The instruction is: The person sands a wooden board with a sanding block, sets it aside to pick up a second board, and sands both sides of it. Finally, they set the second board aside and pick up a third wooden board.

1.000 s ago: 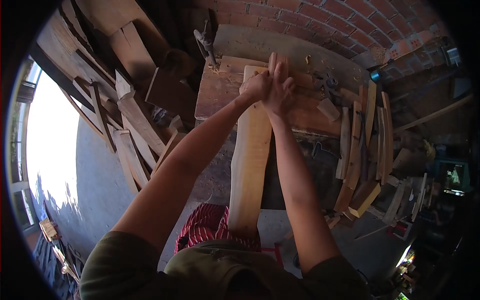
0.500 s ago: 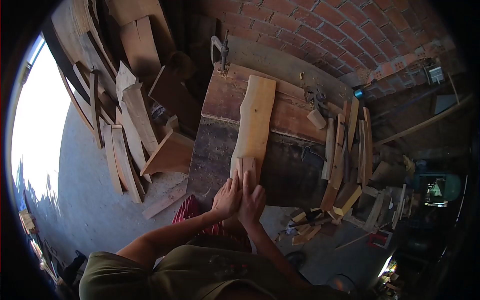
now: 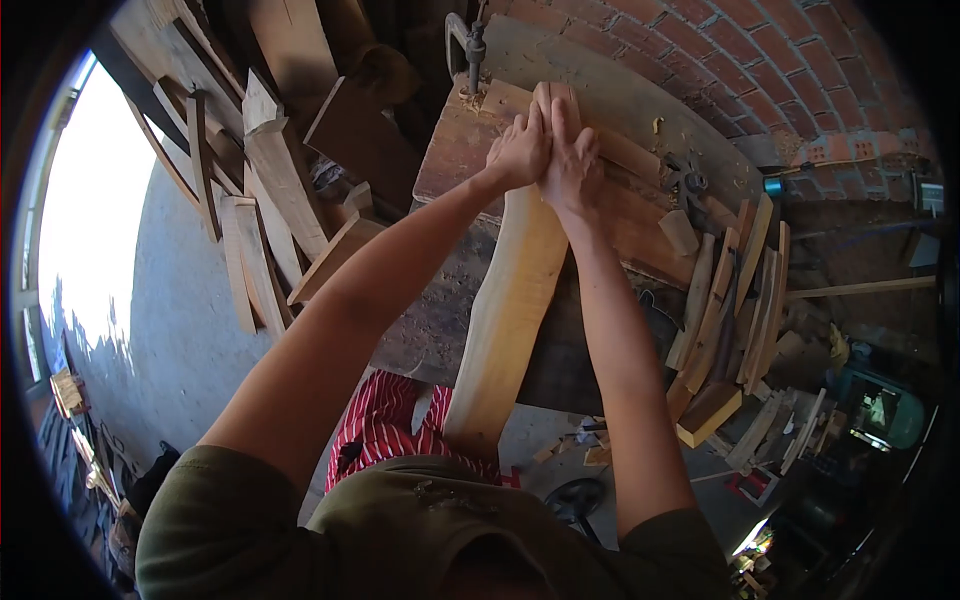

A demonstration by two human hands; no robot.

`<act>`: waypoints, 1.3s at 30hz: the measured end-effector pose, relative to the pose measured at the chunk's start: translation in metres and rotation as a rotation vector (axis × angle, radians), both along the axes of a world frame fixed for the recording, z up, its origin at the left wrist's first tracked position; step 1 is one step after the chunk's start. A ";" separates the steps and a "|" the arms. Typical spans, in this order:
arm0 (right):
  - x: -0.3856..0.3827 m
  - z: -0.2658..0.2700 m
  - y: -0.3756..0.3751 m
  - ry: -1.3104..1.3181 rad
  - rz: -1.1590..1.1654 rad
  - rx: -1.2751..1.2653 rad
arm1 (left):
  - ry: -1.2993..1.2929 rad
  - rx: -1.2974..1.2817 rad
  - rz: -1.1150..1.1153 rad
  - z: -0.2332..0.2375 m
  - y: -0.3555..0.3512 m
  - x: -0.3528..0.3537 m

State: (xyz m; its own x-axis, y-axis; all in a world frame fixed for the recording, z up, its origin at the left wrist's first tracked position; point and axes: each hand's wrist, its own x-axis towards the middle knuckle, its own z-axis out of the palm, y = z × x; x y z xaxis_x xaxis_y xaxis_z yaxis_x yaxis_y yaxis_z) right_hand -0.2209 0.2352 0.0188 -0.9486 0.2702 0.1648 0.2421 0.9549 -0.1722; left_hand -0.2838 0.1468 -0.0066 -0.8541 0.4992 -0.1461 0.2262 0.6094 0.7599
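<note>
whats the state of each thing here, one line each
left hand, clasped on wooden block
right hand, clasped on the same block
wooden block, on the plank's far end
plank, lying along workbench, near end overhanging
clamp, upright at workbench's far corner
slats, leaning at workbench's right side

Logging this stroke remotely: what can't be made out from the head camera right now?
Head view:
Wooden block: mostly covered by left hand and right hand.
Plank: near end hidden behind shirt.
Clamp: upper part cut by top edge.
Metal tools: too small, shadowed.
</note>
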 end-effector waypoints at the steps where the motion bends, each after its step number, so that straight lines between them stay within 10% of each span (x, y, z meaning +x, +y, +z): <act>1: -0.010 -0.003 0.002 0.004 0.001 -0.016 | 0.013 -0.019 -0.002 -0.001 0.003 -0.008; 6: 0.019 -0.016 -0.008 0.109 -0.046 0.063 | -0.033 0.013 0.013 -0.002 -0.004 0.016; 12: 0.203 -0.005 -0.101 -0.007 -0.143 0.108 | 0.116 -0.072 -0.210 -0.036 -0.090 0.201; 17: 0.309 0.001 -0.157 -0.134 -0.132 0.066 | -0.150 -0.218 -0.298 0.023 -0.157 0.301; 22: 0.260 0.007 -0.134 -0.235 -0.197 -0.049 | 0.201 -0.074 -0.264 0.003 -0.128 0.259; 33: 0.042 0.001 0.011 -0.036 -0.297 -0.027 | 0.115 0.014 -0.247 -0.013 0.038 0.017; 39: 0.064 -0.004 -0.006 -0.020 -0.273 -0.033 | 0.048 -0.057 -0.215 0.005 0.011 0.046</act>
